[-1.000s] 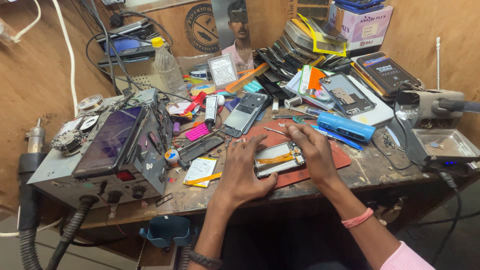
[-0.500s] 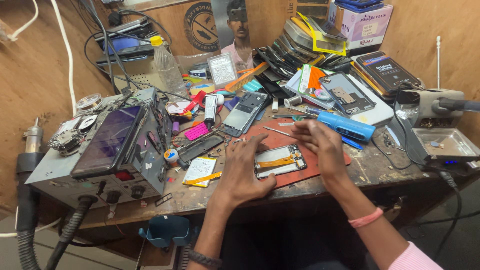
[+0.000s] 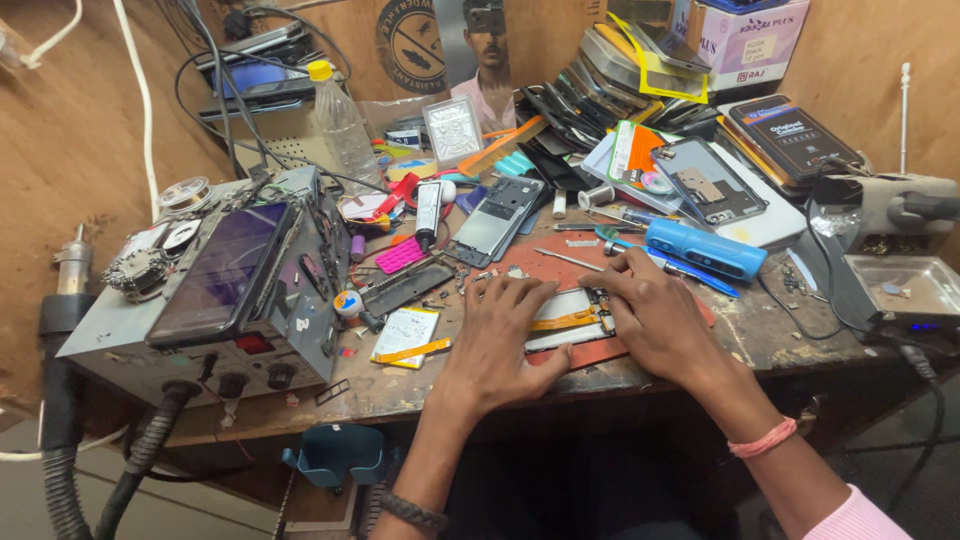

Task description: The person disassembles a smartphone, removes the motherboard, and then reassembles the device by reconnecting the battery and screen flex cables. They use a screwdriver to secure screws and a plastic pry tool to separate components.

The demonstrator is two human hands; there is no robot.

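An opened phone (image 3: 572,318) with an orange flex strip lies on a red mat (image 3: 540,262) at the front of the wooden bench. My left hand (image 3: 498,342) rests flat on its left end, fingers spread. My right hand (image 3: 655,315) presses down on its right end, fingertips near thin metal tweezers (image 3: 570,260). Both hands pin the phone to the mat rather than lift it. A pink band circles my right wrist and a dark bracelet my left.
A grey rework station (image 3: 235,290) with a phone lying on top fills the left. A blue cylinder (image 3: 705,249), a phone back frame (image 3: 495,220), a yellow-striped battery (image 3: 405,335), a plastic bottle (image 3: 340,120) and stacked phones (image 3: 700,180) crowd the bench. A metal tray (image 3: 900,288) sits right.
My head has moved in closer. My right hand slid down from above the phone onto its right end; my left hand stays on its left end.
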